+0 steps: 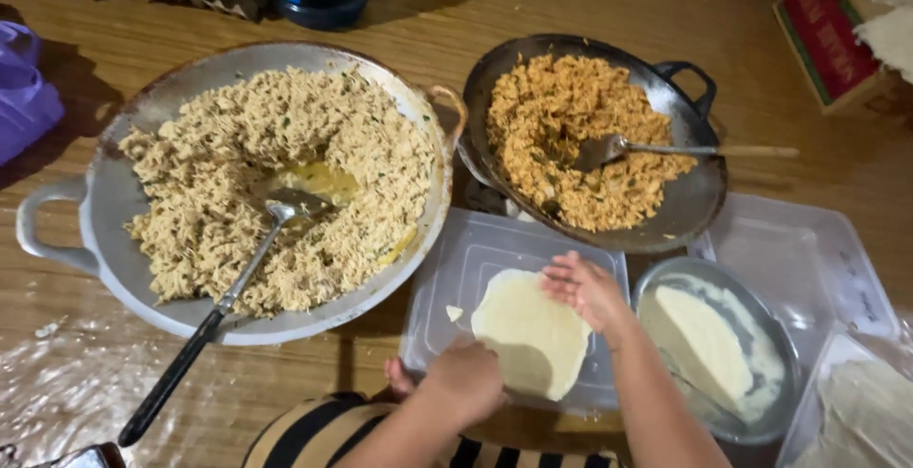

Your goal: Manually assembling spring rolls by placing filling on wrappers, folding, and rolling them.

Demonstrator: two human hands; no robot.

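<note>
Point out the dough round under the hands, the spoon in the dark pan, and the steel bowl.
dough round (pixel 533 330), head view, on its bare middle.
spoon (pixel 597 151), head view, on its bowl.
steel bowl (pixel 782 335), head view, on its right rim.

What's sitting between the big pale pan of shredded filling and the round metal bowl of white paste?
In the head view, a clear plastic lid lies between them, with a round dough wrapper on it. The left hand and right hand touch the wrapper.
</note>
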